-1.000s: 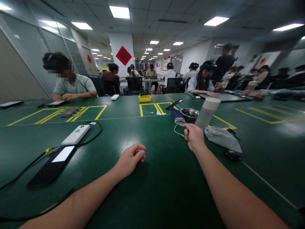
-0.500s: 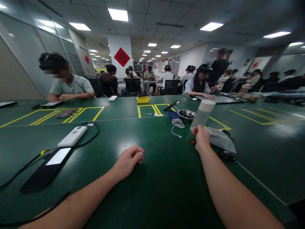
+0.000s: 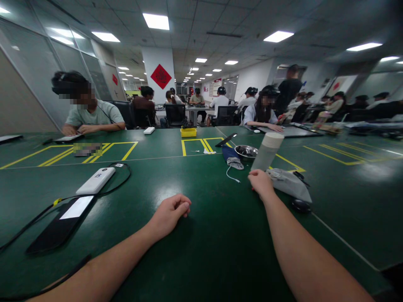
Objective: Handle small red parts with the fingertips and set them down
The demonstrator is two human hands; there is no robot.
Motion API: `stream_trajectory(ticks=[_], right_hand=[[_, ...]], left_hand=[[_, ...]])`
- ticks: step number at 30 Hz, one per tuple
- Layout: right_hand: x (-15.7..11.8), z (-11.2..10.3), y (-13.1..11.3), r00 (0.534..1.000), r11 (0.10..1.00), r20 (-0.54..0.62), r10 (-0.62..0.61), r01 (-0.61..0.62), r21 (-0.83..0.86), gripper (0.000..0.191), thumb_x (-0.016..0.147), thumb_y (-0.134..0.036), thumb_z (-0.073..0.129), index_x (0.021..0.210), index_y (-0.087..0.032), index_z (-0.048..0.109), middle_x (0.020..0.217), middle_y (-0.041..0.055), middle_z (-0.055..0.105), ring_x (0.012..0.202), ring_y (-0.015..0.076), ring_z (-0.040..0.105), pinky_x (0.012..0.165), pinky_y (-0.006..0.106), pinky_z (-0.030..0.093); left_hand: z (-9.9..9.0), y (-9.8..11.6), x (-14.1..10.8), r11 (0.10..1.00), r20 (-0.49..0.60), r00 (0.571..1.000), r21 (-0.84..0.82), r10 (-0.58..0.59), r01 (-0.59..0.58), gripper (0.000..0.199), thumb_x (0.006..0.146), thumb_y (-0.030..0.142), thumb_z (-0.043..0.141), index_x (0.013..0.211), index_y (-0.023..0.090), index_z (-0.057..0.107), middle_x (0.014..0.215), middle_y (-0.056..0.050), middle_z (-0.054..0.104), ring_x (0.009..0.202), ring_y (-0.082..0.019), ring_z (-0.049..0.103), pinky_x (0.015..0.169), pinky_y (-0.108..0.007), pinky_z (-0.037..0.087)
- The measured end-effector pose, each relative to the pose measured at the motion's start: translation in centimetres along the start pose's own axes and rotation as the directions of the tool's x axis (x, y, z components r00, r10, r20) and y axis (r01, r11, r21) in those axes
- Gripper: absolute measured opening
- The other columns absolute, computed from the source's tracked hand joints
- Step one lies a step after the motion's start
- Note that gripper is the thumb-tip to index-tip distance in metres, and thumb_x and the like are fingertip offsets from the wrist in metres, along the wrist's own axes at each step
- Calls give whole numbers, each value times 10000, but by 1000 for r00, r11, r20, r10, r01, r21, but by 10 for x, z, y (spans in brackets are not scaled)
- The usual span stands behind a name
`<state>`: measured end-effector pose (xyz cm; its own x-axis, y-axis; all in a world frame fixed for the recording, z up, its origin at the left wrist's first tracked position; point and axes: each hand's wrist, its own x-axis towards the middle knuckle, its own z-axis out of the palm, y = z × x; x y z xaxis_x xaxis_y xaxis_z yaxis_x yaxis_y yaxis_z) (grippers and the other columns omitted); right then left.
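Observation:
My left hand (image 3: pixel 174 213) rests on the green table (image 3: pixel 201 251) near the middle, its fingers curled in with nothing visible in them. To the right, my right hand (image 3: pixel 262 183) is closed over a small red thing (image 3: pixel 252 189), mostly hidden by the fingers. Just beyond it stands a frosted bottle (image 3: pixel 267 152) with a pale lid. A grey pouch (image 3: pixel 289 183) lies right of this hand, with a black mouse (image 3: pixel 301 205) at its near end. Behind the hand are a metal bowl (image 3: pixel 246 152) with dark items and a blue and grey pouch (image 3: pixel 232 157).
On the left, a white power bank (image 3: pixel 96 180) with a black cable lies by a black flat panel (image 3: pixel 56 230). A yellow bin (image 3: pixel 188 132) is at the far edge. One person (image 3: pixel 91 113) sits across at left, another (image 3: pixel 261 109) across at right.
My right hand has moved slightly left and down, and its fingers now cover most of the small red thing. My left hand has stayed in place.

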<state>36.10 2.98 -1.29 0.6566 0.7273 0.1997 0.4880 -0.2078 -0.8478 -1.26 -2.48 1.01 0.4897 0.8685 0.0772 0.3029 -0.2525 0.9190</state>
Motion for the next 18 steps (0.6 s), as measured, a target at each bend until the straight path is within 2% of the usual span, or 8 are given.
stream_trajectory(ticks=[2,4,6,13,18], right_hand=[[-3,0,-3,997,960,70,-19,38,-277,222,641,-215,631,854,-161,659,1021,137,605,1074,313,512,912,421,379],[-5,0,-6,986,818,165,-35,123,-561,309,677,-196,607,981,-170,650,1121,160,562,1147,331,452,937,446,346],[-7,0,-7,971,683,237,-25,190,-706,345,722,-181,562,1061,-173,625,1137,171,550,1160,334,437,930,462,341],[-8,-4,-11,953,622,304,-14,247,-743,349,746,-80,484,1057,-156,623,1090,157,583,1143,296,457,925,424,345],[-11,-10,-23,937,618,351,3,274,-737,271,732,-99,523,966,-132,654,1013,161,615,1083,295,508,884,399,376]], left_hand=[[0,-1,0,1000,7,1000,19,7,-8,215,868,315,463,919,156,598,757,-20,624,678,-145,578,645,-256,435],[0,-1,-1,999,12,1000,34,14,-14,217,870,313,457,921,158,600,756,-19,626,678,-146,579,642,-257,433],[0,-1,-1,999,14,1000,42,20,-21,218,869,311,454,919,160,603,750,-17,627,676,-145,579,643,-256,433],[0,2,-1,998,7,1000,57,13,-13,228,862,318,457,915,156,609,731,-13,625,659,-143,573,635,-253,432],[0,2,-2,998,13,1000,52,25,-26,221,867,312,457,914,156,606,731,-15,624,657,-142,566,631,-255,424]])
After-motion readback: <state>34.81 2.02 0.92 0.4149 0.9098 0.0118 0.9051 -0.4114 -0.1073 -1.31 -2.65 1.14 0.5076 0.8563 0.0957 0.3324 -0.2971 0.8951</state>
